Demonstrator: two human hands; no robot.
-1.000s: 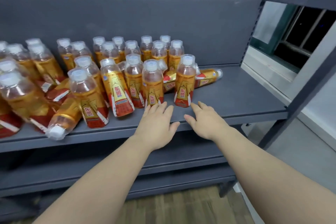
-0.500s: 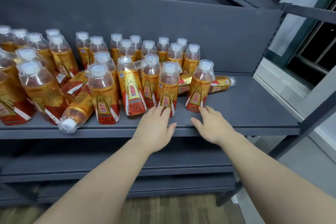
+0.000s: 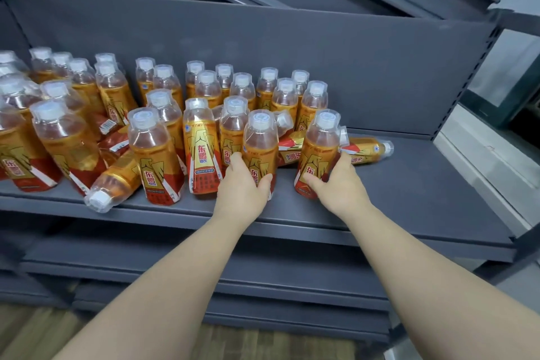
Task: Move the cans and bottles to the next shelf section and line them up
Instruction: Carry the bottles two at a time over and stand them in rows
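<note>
1. The left hand grips the left bottle low on its label. The thumb is on the right side and the fingers curl round the left, their tips hidden behind it.
2. The right hand grips the right bottle near its base. The thumb lies across the front of the label, and the fingers wrap the far side, mostly out of sight.
3. Both held bottles stand upright and apart at the front right end of the crowd on the shelf. The hands cover their bases, so I cannot tell whether they rest on the shelf.
4. The other bottles crowd the shelf's left and middle. Those at the far left are cut off by the frame, and the back-row labels are hidden by the rows in front.
5. A fallen bottle lies at the front edge with its cap over the lip.
6. A side bottle lies behind the right bottle with its cap pointing right and its base hidden.
7. A third bottle lies between the two held ones and is largely covered.
8. The lower shelves are partly hidden by the forearms, and below them is a strip of wooden floor.
9. A window frame is cut off at the right edge.
</note>
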